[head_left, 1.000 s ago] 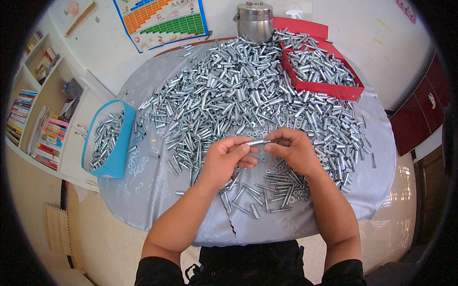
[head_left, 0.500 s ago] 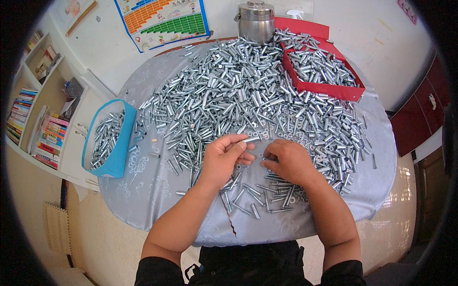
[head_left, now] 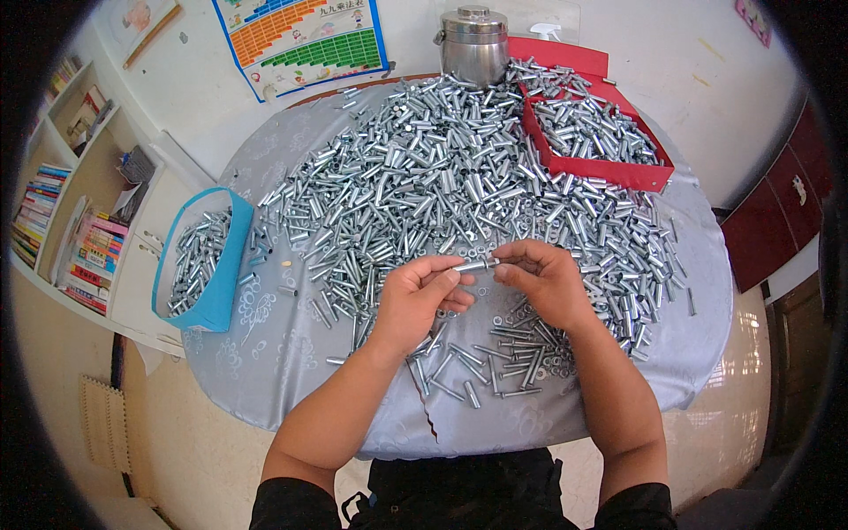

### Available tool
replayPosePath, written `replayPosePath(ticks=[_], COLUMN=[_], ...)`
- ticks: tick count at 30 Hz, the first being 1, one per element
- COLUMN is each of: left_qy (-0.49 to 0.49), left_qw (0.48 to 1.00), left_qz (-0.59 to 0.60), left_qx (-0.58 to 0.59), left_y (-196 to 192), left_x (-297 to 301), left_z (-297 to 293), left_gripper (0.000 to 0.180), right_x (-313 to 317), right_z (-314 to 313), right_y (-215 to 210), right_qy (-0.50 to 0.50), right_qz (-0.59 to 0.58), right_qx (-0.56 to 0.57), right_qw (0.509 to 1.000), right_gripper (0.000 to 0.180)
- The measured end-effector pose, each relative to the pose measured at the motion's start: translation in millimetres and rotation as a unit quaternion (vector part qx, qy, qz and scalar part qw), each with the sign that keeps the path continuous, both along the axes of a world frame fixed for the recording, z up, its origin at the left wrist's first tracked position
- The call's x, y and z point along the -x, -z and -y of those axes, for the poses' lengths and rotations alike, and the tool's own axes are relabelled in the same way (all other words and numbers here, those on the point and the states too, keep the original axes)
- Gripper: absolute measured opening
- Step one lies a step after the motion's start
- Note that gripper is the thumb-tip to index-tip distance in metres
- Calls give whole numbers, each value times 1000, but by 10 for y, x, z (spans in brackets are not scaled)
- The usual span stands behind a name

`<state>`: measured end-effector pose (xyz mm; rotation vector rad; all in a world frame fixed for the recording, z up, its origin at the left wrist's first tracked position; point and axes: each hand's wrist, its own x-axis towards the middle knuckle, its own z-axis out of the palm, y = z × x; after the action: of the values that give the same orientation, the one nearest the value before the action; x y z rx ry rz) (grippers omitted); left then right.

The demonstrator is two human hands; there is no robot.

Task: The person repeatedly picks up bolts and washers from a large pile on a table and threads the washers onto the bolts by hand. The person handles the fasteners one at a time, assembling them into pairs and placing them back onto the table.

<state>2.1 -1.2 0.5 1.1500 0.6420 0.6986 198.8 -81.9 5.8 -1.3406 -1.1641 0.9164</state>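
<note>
Left hand [head_left: 415, 296] holds a metal fastener [head_left: 473, 265] nearly level between thumb and fingers; right hand [head_left: 546, 281], thumb and fingertips drawn narrow, grips its right end. The fastener is above the table [head_left: 265, 380], before a heap of metal parts [head_left: 424, 168]; blue bin [head_left: 226, 274] at left, red box [head_left: 609, 172] at upper right

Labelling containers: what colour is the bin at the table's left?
The bin is light blue; head view shows it best.

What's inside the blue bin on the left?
The blue bin holds lots of silvery metal pieces piled together. You can see the top ones; the bin's bottom and whatever lies underneath them are covered.
</note>
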Motion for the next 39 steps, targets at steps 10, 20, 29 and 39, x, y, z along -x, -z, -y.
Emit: replayPosePath(ticks=[10,20,29,39], left_qy=[8,14,18,14], left_qw=[1000,1000,1000,1000], left_qz=[-6,8,9,10], left_qx=[-10,-3,-5,-2], left_y=[21,29,21,13], left_x=[8,2,0,-4], left_z=[-5,-5,9,7], left_gripper=[25,26,25,25], right_x=[-8,139,105,140], right_z=[-9,-25,-12,-25], right_y=[21,-30,-48,-18], right_qy=[-10,68,32,51], right_qz=[50,30,3,-19], right_qx=[34,-50,5,-59], right_qw=[998,996,999,997], right_gripper=[19,29,22,20])
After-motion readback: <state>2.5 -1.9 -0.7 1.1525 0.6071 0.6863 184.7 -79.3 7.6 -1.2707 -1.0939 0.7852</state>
